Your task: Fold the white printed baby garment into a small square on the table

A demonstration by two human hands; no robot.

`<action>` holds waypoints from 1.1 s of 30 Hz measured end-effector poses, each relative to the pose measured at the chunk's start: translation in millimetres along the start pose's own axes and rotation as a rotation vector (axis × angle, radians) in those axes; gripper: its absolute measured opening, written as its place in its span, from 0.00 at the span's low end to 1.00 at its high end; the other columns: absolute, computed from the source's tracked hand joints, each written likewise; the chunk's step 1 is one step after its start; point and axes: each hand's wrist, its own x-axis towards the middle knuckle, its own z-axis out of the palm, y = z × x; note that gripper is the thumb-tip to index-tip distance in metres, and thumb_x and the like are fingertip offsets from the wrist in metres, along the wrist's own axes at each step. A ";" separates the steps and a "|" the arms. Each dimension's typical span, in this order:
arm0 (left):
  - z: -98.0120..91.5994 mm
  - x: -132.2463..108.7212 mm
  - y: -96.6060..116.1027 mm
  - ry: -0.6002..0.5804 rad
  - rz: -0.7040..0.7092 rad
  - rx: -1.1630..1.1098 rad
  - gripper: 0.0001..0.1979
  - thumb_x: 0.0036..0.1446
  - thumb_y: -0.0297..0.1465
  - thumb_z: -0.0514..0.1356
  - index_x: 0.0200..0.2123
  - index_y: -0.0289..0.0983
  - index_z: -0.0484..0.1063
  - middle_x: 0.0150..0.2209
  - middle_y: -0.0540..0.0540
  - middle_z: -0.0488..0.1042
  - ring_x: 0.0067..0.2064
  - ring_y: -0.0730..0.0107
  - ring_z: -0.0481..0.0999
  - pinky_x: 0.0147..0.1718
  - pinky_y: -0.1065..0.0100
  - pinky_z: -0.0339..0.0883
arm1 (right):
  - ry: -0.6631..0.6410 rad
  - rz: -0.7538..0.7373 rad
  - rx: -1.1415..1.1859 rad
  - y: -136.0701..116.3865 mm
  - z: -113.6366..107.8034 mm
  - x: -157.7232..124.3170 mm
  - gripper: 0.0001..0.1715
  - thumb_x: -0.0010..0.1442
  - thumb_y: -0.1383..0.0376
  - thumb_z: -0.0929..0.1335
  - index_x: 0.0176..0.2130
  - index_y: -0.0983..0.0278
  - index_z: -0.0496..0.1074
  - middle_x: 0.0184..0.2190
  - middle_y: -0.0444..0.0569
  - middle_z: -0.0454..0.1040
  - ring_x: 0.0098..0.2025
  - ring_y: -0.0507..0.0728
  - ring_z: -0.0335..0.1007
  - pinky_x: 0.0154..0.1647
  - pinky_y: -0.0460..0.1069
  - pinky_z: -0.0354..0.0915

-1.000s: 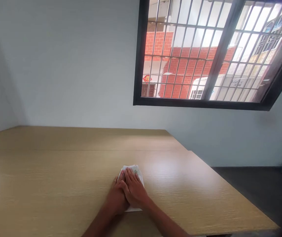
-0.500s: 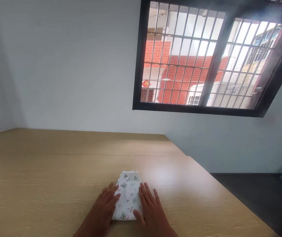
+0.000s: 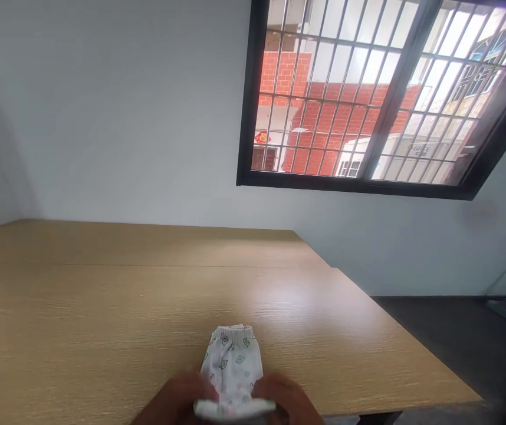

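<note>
A pale grey wall (image 3: 102, 118) fills the upper left of my view, and a black-framed, barred window (image 3: 359, 94) at the upper right looks out on a red brick building (image 3: 319, 112). A dark floor (image 3: 434, 336) shows at the right, beyond the light wooden table (image 3: 102, 295) spanning the lower half. At bottom centre, near the table's close edge, lie small white printed shorts (image 3: 233, 366), their elastic waistband (image 3: 233, 335) pointing away from me. My left hand (image 3: 176, 398) and my right hand (image 3: 286, 404) sit either side of a raised fold of fabric (image 3: 234, 408) at the bottom. Both are blurred, so I cannot tell how wide my fingers are or whether they pinch the cloth.
</note>
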 end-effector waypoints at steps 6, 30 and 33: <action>-8.0 51.4 -16.2 0.138 -0.437 -0.418 0.21 0.62 0.48 0.58 0.33 0.34 0.67 0.31 0.48 0.67 0.35 0.62 0.67 0.31 0.69 0.61 | -0.082 0.508 0.447 31.2 -2.5 47.3 0.22 0.65 0.52 0.61 0.33 0.68 0.68 0.29 0.50 0.70 0.31 0.55 0.68 0.30 0.46 0.64; 51.6 72.4 -12.6 0.175 -0.041 0.804 0.41 0.65 0.33 0.53 0.71 0.39 0.28 0.69 0.37 0.39 0.68 0.46 0.44 0.60 0.44 0.58 | -0.295 0.324 -0.235 -13.7 55.7 87.0 0.42 0.72 0.49 0.53 0.71 0.73 0.40 0.70 0.52 0.32 0.71 0.62 0.26 0.71 0.63 0.36; 41.0 65.9 -18.4 0.074 -0.092 0.649 0.35 0.70 0.33 0.48 0.70 0.41 0.28 0.69 0.43 0.36 0.69 0.54 0.40 0.64 0.50 0.53 | -0.324 0.282 -0.307 3.6 50.8 82.9 0.41 0.71 0.47 0.53 0.71 0.68 0.40 0.70 0.47 0.33 0.71 0.60 0.27 0.70 0.64 0.32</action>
